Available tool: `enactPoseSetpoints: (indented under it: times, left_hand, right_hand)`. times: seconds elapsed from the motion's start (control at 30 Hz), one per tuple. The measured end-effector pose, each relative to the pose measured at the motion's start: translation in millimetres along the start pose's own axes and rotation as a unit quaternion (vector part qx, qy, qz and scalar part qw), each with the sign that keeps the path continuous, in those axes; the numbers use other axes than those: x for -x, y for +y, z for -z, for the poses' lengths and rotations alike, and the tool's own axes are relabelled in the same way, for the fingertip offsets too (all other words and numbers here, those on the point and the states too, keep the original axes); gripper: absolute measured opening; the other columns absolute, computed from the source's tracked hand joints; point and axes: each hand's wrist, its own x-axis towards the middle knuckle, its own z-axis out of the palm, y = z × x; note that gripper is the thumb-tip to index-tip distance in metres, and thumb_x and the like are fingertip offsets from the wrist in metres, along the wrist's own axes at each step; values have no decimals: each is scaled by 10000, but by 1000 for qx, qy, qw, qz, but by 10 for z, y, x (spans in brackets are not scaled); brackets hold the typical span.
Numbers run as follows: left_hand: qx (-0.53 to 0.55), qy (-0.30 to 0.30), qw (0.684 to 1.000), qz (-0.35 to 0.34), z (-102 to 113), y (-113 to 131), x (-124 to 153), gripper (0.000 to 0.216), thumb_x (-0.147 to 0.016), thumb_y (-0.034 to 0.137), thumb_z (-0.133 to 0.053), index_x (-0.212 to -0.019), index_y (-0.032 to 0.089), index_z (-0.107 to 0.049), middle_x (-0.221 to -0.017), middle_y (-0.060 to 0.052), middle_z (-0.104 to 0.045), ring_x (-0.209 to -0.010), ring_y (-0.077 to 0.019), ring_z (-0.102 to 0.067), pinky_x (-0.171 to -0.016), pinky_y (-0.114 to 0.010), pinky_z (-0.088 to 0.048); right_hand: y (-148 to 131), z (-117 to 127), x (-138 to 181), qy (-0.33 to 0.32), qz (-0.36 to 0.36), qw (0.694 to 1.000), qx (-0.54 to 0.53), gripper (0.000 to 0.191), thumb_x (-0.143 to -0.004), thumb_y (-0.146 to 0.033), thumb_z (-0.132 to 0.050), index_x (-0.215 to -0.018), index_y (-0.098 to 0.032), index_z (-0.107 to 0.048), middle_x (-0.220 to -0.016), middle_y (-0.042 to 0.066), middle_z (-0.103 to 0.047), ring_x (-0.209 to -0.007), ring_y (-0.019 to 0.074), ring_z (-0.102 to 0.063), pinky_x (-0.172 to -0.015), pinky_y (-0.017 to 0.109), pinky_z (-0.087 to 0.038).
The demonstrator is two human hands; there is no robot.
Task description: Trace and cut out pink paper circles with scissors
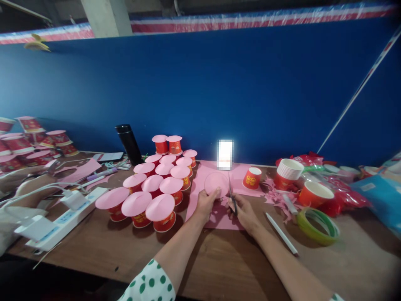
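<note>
Between the fingers of my left hand [206,204] is a pink paper circle [215,183], held above larger pink sheets [197,200] on the table. My right hand [246,214] grips a pair of scissors [232,196], whose blades point away from me along the circle's right edge. Whether the blades touch the paper I cannot tell. A red paper cup [252,178] stands upside down just beyond my right hand. To the left of my hands, several upturned red cups [164,221] carry pink discs [160,206] on top.
Pink scraps [282,196], stacked paper cups [290,169], a green tape roll [318,225] and a white pen [282,234] lie to the right. At the back are a black bottle [129,144] and a lit phone [224,154]. A power strip [67,219] and a co-worker's hands [34,179] are left.
</note>
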Motion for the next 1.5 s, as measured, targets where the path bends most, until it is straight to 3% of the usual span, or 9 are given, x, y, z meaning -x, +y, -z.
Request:
enactPoseSetpoints:
  times: [0.43, 1.5]
  left_hand:
    - [13, 3, 1000, -11, 11, -6, -19, 392, -583, 446, -702, -650, 72, -608, -545, -66, -608, -446, -115, -538, -445, -226, -436]
    - [15, 10, 1000, -14, 8, -14, -35, 430, -573, 463, -701, -730, 70, -625, -560, -59, -605, -441, -109, -525, -441, -226, -426]
  right_hand:
    - [73, 45, -35, -2, 10, 1000, -12, 430, -640, -380, -657, -1003, -188, -531, -605, -48, -523, -423, 68, -458, -343, 174, -377]
    - [11, 38, -10, 3, -1, 1000, 0, 432, -640, -373, -652, -1012, -182, -541, -586, -54, -489, -417, 67, -423, -333, 178, -359]
